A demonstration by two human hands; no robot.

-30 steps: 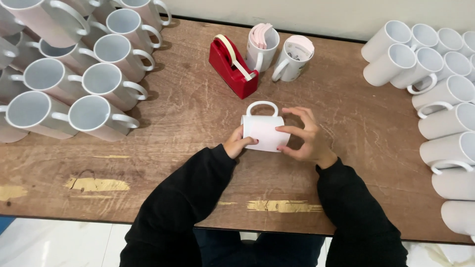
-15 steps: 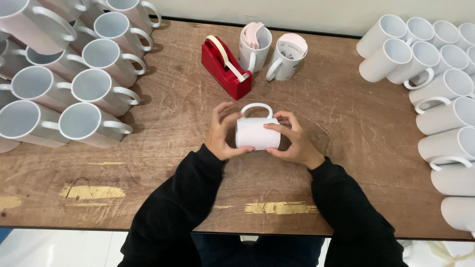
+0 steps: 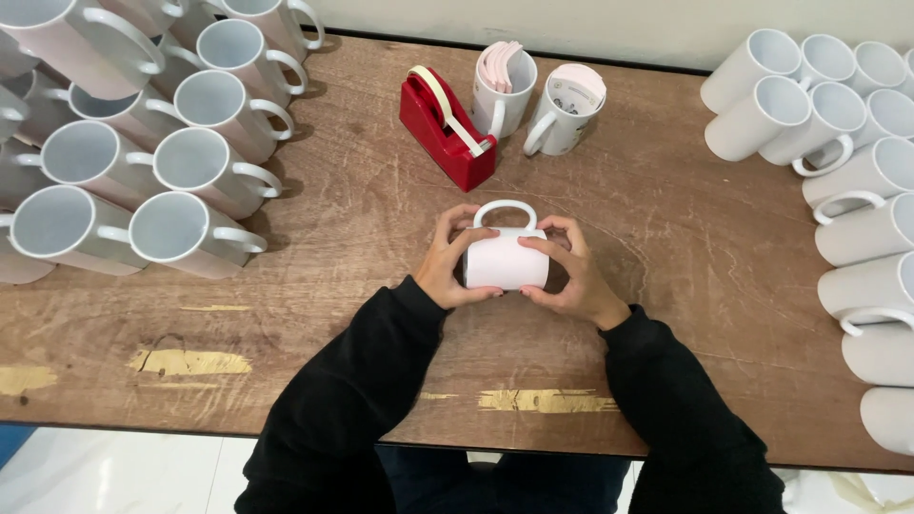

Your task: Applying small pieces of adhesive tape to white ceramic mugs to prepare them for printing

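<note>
At the centre of the frame, the left hand [image 3: 447,266] and right hand [image 3: 571,276] clasp a white mug [image 3: 505,259] lying sideways, fingers curled around both ends, handle pointing up toward the red tape dispenser [image 3: 446,128] above it.

A small craft workshop: a worn wooden worktop [image 3: 314,362], rows of blank white mugs [image 3: 143,181] either side of the hands, a red tape dispenser [image 3: 446,128] beyond them.

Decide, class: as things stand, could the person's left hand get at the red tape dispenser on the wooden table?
Probably yes. The red tape dispenser stands just beyond the left hand, with bare wooden table between. But that hand now grips the white mug and would have to let go.
</note>
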